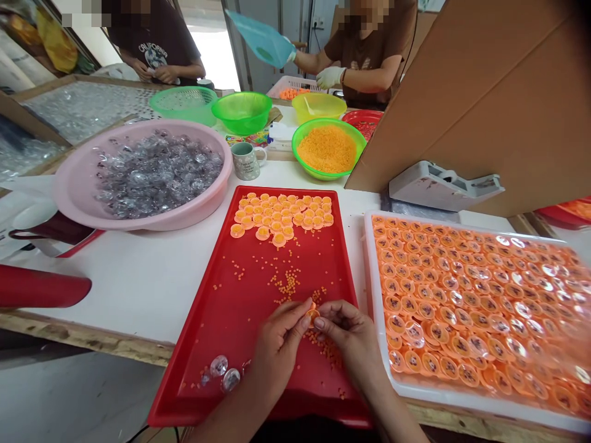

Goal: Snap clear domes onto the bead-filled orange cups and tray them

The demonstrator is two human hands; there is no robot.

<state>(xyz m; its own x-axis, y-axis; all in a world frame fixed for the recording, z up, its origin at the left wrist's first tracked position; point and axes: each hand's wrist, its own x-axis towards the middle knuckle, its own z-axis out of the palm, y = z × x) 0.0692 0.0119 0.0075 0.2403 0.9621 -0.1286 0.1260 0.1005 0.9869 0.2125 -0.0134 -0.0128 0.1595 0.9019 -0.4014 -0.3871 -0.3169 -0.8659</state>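
Both my hands meet over the near right part of a red tray (pixel 221 344). A small round orange plastic piece (pixel 313 316) is pinched between the fingertips of my left hand (pixel 281 338) and my right hand (pixel 348 332). Small orange beads (pixel 286 283) lie scattered on the tray, some right under my hands. Toward the tray's far end sit several round orange pieces (pixel 277 215), close together, with yellowish-orange contents. Near my left wrist are clear domed covers (pixel 218 366), lying loose on the tray.
On the left stands a pink basin (pixel 74 191) of clear domes, beside a mug (pixel 247 161). A green bowl (pixel 307 169) holds orange beads. At right, a white tray (pixel 376 295) carries rows of orange pieces; a cardboard panel (pixel 443 111) rises behind. Two people are across the table, one wearing gloves (pixel 330 77).
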